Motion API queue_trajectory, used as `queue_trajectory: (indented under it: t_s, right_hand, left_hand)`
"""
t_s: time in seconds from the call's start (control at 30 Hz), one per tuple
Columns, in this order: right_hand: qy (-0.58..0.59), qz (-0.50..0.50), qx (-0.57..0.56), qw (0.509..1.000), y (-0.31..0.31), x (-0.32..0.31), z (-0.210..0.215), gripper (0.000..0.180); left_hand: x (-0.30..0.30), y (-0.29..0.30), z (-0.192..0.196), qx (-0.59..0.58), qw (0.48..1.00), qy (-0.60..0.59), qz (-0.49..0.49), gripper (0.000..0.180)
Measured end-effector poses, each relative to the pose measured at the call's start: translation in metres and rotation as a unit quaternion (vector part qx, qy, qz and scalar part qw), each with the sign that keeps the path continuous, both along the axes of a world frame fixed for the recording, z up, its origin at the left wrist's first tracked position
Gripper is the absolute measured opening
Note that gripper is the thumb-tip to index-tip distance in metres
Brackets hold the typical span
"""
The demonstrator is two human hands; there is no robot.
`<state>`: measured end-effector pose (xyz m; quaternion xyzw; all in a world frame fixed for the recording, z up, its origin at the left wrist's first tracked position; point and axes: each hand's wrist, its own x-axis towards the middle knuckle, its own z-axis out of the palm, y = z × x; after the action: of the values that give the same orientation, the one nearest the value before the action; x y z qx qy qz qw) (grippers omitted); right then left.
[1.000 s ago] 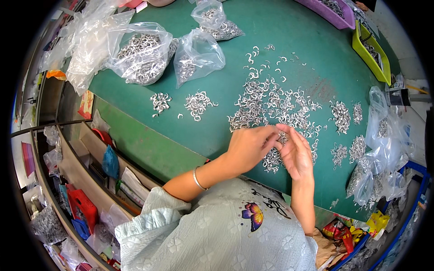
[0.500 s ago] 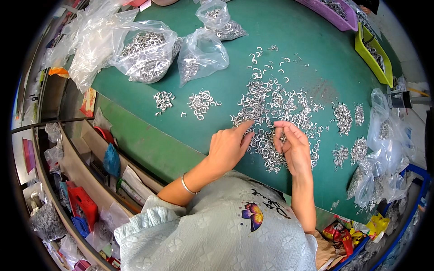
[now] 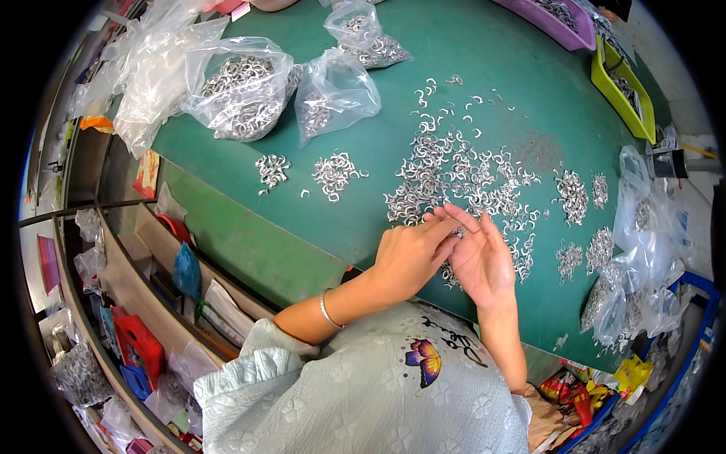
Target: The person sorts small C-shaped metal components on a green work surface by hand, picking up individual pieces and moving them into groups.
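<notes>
A large spread of small silver C-shaped metal pieces (image 3: 427, 170) covers the middle of the green table (image 3: 454, 45). Over its near edge my two hands meet. My left hand (image 3: 408, 257), a bracelet on its wrist, is closed, thumb and fingers pinched at a small silver metal piece (image 3: 457, 233). Turned palm up beside it, my right hand (image 3: 488, 265) is open with its fingers stretched out. The pinched piece lies just over the right palm, and its exact shape is too small to make out. My hands hide part of the spread.
Two small heaps (image 3: 337, 175) lie left of the spread, several more (image 3: 572, 198) to the right. Filled clear bags (image 3: 246, 87) stand at the back left; others (image 3: 643, 280) sit at the right edge. Purple (image 3: 575, 26) and yellow-green baskets (image 3: 616, 98) line the far right.
Both hands have come together and drawn back slightly from the pieces. The right hand has opened with its palm up; the left has moved right, onto it, with a small metal piece in its fingertips.
</notes>
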<state>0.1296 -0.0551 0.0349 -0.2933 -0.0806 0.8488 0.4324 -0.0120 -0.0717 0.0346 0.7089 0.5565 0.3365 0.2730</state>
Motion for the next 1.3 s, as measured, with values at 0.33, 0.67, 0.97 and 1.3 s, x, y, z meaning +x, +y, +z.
queue_trajectory:
  t_s: [0.33, 0.67, 0.97, 1.3]
  right_hand:
    - [0.019, -0.007, 0.017, 1.0, -0.002, -0.001, 0.007, 0.055]
    - [-0.012, -0.004, 0.044, 0.999, -0.009, 0.001, 0.006, 0.054]
    - [0.022, -0.032, 0.022, 0.999, -0.013, 0.008, 0.005, 0.05]
    - [0.016, -0.045, 0.025, 0.999, -0.02, 0.018, -0.002, 0.046]
  left_hand:
    - [0.0, -0.001, 0.006, -0.029, 0.999, -0.015, 0.009, 0.024]
    - [0.01, 0.001, 0.011, -0.066, 0.997, 0.036, -0.019, 0.018]
    - [0.017, -0.001, 0.005, -0.057, 0.997, -0.041, 0.022, 0.016]
    - [0.016, -0.001, 0.012, -0.054, 0.998, -0.021, -0.027, 0.016]
